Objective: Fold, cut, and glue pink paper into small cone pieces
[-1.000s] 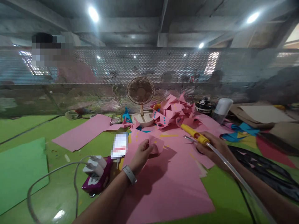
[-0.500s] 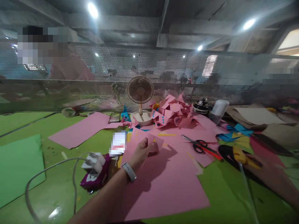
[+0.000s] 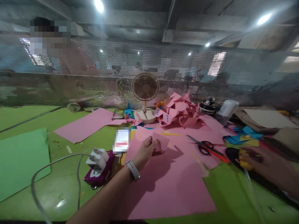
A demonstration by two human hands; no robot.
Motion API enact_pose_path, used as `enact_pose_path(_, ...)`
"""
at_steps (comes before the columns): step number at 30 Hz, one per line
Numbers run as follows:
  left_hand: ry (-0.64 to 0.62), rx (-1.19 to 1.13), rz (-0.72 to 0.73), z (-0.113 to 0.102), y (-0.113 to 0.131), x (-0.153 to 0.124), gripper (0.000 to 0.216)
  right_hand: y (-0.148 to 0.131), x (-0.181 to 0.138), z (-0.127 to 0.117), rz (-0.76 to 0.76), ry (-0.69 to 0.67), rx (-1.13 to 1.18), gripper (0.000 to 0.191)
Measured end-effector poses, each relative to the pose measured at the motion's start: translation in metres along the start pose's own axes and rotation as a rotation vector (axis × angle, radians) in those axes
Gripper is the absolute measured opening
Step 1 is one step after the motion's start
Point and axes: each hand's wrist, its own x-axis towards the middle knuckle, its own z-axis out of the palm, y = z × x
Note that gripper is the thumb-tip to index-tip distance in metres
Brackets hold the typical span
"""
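Observation:
My left hand (image 3: 146, 151), with a white watch on the wrist, pinches a small folded pink paper piece (image 3: 161, 143) above a large pink sheet (image 3: 170, 183). At the far right, my right hand (image 3: 268, 166) is blurred by motion and closed round a yellow glue gun (image 3: 245, 160), whose clear tube (image 3: 252, 189) trails toward me. Red-and-black scissors (image 3: 207, 147) lie on the pink paper between the two hands.
A small desk fan (image 3: 145, 90) stands at the back beside a heap of folded pink paper shapes (image 3: 179, 110). A white plug on a purple block (image 3: 99, 166) with its cable lies left. A mesh screen (image 3: 93, 71) closes the far edge; people sit behind it.
My right hand carried the yellow glue gun from the pink sheet out to the right, which uncovered the scissors. The left hand has kept its pinch on the pink piece.

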Motion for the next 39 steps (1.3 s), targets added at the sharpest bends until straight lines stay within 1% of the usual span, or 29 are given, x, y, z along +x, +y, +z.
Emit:
enact_pose_path(2, -0.023, 0.022, 0.004, -0.001, -0.002, 0.001, 0.028, -0.05, -0.002, 0.025, 0.006, -0.184, 0.105, 0.029)
enact_pose_path(4, -0.042, 0.027, -0.003, -0.001, -0.002, 0.002, 0.028, -0.099, -0.005, 0.055, -0.026, -0.422, 0.28, 0.031)
enact_pose_path(6, -0.033, 0.031, -0.013, -0.001, -0.001, 0.002, 0.029, -0.141, -0.009, 0.084, -0.038, -0.604, 0.408, 0.03)
enact_pose_path(7, -0.024, 0.035, -0.017, -0.001, 0.0, 0.001, 0.03, -0.158, -0.01, 0.097, -0.043, -0.659, 0.441, 0.029)
enact_pose_path(8, -0.017, 0.037, -0.02, 0.0, 0.001, 0.0, 0.031, -0.171, -0.01, 0.107, -0.05, -0.678, 0.471, 0.027)
enact_pose_path(9, -0.011, 0.039, -0.02, 0.0, 0.001, -0.001, 0.032, -0.181, -0.009, 0.116, -0.054, -0.676, 0.502, 0.026)
enact_pose_path(11, -0.014, 0.044, -0.018, 0.001, 0.003, -0.003, 0.032, -0.193, -0.006, 0.129, -0.025, -0.695, 0.561, 0.024)
enact_pose_path(14, -0.048, 0.035, -0.005, 0.001, 0.005, -0.006, 0.028, -0.197, 0.0, 0.141, 0.002, -0.669, 0.612, 0.025)
enact_pose_path(17, -0.066, -0.003, 0.003, 0.001, 0.006, -0.006, 0.028, -0.195, 0.004, 0.149, -0.028, -0.577, 0.618, 0.026)
enact_pose_path(19, -0.055, -0.022, 0.007, 0.001, 0.005, -0.006, 0.03, -0.194, 0.005, 0.152, -0.047, -0.55, 0.629, 0.025)
enact_pose_path(24, -0.009, -0.029, 0.003, 0.002, 0.003, -0.004, 0.032, -0.192, 0.002, 0.155, -0.046, -0.554, 0.593, 0.024)
enact_pose_path(27, 0.017, 0.021, 0.002, 0.002, 0.004, -0.004, 0.033, -0.188, -0.001, 0.155, -0.085, -0.547, 0.534, 0.02)
enact_pose_path(30, 0.054, 0.025, 0.022, 0.0, 0.006, -0.003, 0.031, -0.183, -0.003, 0.154, -0.126, -0.585, 0.47, 0.019)
enact_pose_path(32, 0.1, 0.013, 0.058, -0.002, 0.007, -0.001, 0.03, -0.18, -0.005, 0.154, -0.201, -0.607, 0.401, 0.019)
enact_pose_path(35, 0.161, 0.018, 0.114, -0.004, 0.009, 0.0, 0.03, -0.179, -0.006, 0.156, -0.424, -0.601, 0.217, 0.013)
enact_pose_path(37, 0.165, 0.034, 0.129, -0.004, 0.01, 0.0, 0.029, -0.179, -0.007, 0.16, -0.558, -0.571, 0.096, 0.01)
enact_pose_path(39, 0.156, 0.05, 0.127, -0.004, 0.011, -0.001, 0.029, -0.179, -0.007, 0.165, -0.622, -0.562, 0.019, 0.013)
